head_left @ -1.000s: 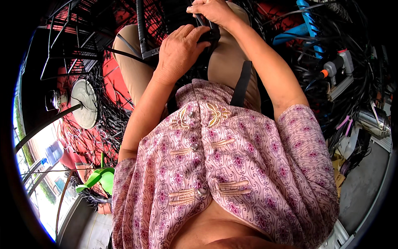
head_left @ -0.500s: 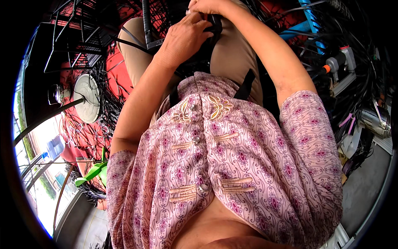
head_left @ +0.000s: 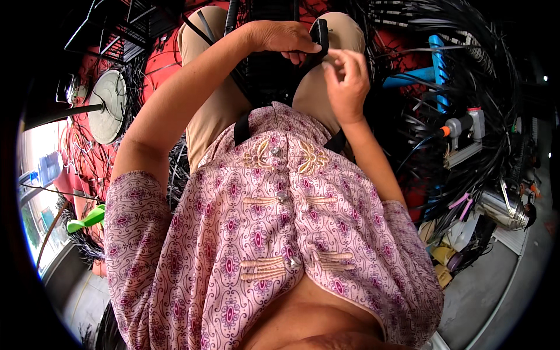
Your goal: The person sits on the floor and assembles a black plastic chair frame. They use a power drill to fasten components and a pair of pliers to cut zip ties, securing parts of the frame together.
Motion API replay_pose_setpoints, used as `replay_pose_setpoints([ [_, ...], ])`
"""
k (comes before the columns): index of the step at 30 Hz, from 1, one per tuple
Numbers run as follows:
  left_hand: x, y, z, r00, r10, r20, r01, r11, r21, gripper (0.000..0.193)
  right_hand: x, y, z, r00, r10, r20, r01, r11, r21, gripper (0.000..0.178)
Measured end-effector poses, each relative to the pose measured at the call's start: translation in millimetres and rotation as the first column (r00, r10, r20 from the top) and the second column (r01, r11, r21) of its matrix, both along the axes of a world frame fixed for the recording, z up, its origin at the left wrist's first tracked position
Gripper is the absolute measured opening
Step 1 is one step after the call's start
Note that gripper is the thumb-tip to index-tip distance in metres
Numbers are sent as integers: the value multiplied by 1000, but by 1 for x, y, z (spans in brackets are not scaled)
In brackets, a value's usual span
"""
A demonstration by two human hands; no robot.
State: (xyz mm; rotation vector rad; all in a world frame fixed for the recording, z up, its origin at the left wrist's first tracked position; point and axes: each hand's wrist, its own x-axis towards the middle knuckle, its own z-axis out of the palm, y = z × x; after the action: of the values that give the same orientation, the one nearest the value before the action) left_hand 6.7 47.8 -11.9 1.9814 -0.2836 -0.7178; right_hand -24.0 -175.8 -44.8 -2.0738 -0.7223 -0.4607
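Between my knees lies dark black work with strips and bars [head_left: 271, 73], much of it lost in shadow. My left hand [head_left: 284, 38] reaches across from the left, its fingers bent round a black bar [head_left: 322, 36] over my right knee. Just right of that bar is my right hand [head_left: 348, 84], raised with its palm side showing. Its fingers are loosely bent and apart, slightly blurred, and no strip shows in them. A thin black strip [head_left: 205, 26] sticks up by my left knee.
Black wire-like racks [head_left: 125, 35] stand at the far left, near a round pale disc [head_left: 108, 108]. Loose black strips [head_left: 402, 154] cover the red floor. To the right are blue pipes [head_left: 437, 76], a grey power tool [head_left: 466, 125] and a metal flask [head_left: 504, 209].
My hands have parted: the right one has come back toward me and turned palm up, while the left has moved right onto the bar. The whole view has shifted a little.
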Motion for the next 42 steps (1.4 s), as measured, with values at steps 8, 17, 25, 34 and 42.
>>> replay_pose_setpoints([
  [8,6,-1,-3,985,83,-151,-99,990,-96,67,-5,14,-16,942,214,259,-147,956,-253,30],
  [17,-1,9,-7,957,264,121,-223,935,-275,60,55,32,44,899,298,320,-253,951,-176,13],
  [25,-26,2,-15,412,376,830,-429,884,-187,18,123,44,15,893,415,-174,-446,865,-228,21],
  [34,-39,-10,-14,289,-109,951,-299,933,197,29,147,73,-3,801,223,-556,-519,723,-457,29],
  [42,-27,-5,-5,597,-87,797,-153,963,220,28,78,53,26,998,-65,-6,65,994,-93,42],
])
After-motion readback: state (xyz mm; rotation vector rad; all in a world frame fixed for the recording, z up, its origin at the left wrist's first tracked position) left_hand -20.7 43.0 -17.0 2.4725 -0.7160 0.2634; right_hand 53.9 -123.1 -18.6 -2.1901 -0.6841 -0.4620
